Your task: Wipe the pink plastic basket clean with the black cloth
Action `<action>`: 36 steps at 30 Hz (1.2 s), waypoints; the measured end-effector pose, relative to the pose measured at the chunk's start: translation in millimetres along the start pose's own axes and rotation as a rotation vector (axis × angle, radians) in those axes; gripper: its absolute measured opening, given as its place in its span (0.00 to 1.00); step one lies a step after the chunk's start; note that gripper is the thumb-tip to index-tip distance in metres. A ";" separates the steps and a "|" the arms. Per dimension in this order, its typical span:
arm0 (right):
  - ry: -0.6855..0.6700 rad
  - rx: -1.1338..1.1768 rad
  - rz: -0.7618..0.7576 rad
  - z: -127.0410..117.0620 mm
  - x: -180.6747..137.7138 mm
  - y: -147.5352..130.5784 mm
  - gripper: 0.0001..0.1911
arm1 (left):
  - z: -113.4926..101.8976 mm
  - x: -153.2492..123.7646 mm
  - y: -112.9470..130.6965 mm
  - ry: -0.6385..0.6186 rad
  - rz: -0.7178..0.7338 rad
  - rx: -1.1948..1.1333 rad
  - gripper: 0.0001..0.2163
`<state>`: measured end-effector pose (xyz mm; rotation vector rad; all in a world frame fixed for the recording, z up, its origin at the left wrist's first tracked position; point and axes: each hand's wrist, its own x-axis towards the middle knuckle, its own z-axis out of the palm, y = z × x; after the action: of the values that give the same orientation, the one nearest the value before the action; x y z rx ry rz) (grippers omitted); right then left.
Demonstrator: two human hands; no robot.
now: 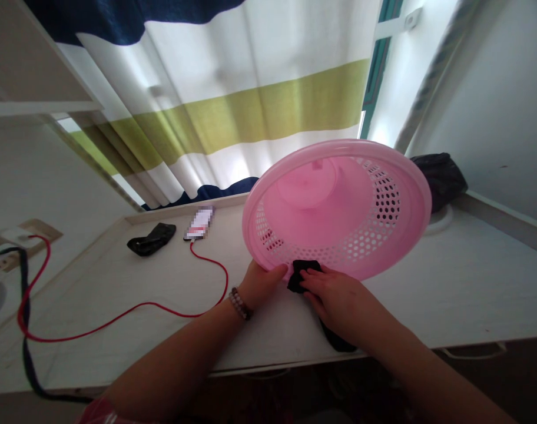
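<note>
A pink perforated plastic basket [339, 206] is tipped on its side on the white table [162, 294], its open mouth facing me. My left hand [262, 282] grips the basket's lower rim, thumb over the edge. My right hand [334, 294] is closed on a black cloth [300, 274] and presses it against the rim. More of that cloth trails under my right wrist toward the table's front edge.
A phone [200, 222] lies at the back of the table on a red cable [118, 315] that loops left to a wall socket. A black sock [151, 238] lies beside it. A dark bundle [440, 176] sits behind the basket. A striped curtain [233, 100] hangs behind.
</note>
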<state>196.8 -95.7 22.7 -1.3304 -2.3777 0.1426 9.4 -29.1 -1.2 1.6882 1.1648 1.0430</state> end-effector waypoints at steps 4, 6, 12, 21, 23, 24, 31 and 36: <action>-0.002 -0.002 0.024 0.0 -2.0 -1.2 0.15 | -1.3 0.0 -0.1 0.016 -0.001 0.003 0.21; -0.013 -0.012 0.044 -3.8 -7.6 2.6 0.15 | -2.2 0.0 -0.4 0.025 -0.007 0.011 0.21; -0.046 -0.032 0.114 -16.0 -24.8 21.8 0.16 | -2.7 0.7 -2.3 0.027 0.017 -0.022 0.24; -0.082 0.093 0.068 -14.4 -26.5 27.1 0.19 | -0.4 -0.1 -1.4 -0.002 0.118 0.007 0.27; -0.071 0.124 0.062 -13.4 -23.7 25.7 0.19 | 0.3 -0.3 -0.3 0.007 0.125 0.058 0.27; -0.066 0.142 0.056 -12.9 -21.7 25.1 0.19 | 0.8 -0.3 0.1 0.020 0.127 0.084 0.28; -0.062 0.227 0.034 -9.8 -6.1 18.4 0.17 | 2.0 -0.6 1.3 0.006 0.147 0.155 0.23; -0.043 0.148 0.053 -11.6 -11.5 15.0 0.18 | -2.8 -0.3 -0.3 0.049 0.103 0.164 0.24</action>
<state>218.7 -98.5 25.5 -1.3332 -2.3182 0.3589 6.6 -28.8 -0.7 1.8769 1.2343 1.0816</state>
